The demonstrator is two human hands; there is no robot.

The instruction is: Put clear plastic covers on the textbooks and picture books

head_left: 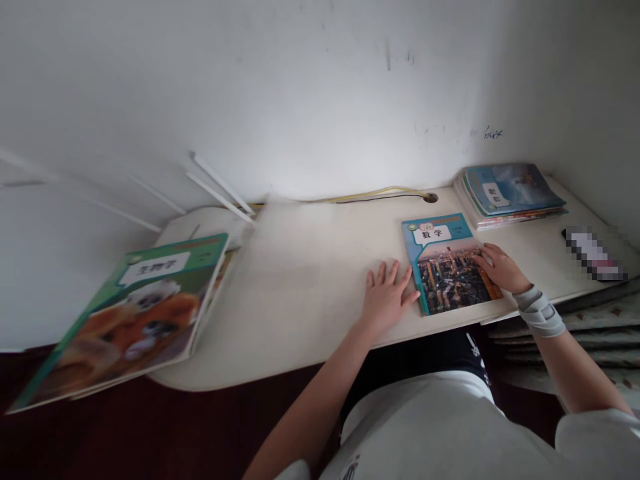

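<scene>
A blue textbook (pixel 450 267) with a city photo on its cover lies flat and closed near the desk's front edge. My left hand (pixel 387 293) rests on the desk with fingers spread, its fingertips and thumb at the book's left edge. On the book's right side lies my right hand (pixel 500 267), fingers stretched over the cover; a grey wrist band (pixel 543 313) is around that wrist. Neither hand grips anything. At the far left, a green textbook (pixel 160 300) with a red panda picture lies on top of other books, slightly blurred.
A stack of books (pixel 515 193) stands at the back right against the wall. A phone (pixel 593 253), partly pixelated, lies at the desk's right end. Yellow and black cables (pixel 370 195) run along the wall to a hole (pixel 431 198) in the white desk (pixel 300 300). Folded patterned fabric (pixel 585 327) lies below the right edge.
</scene>
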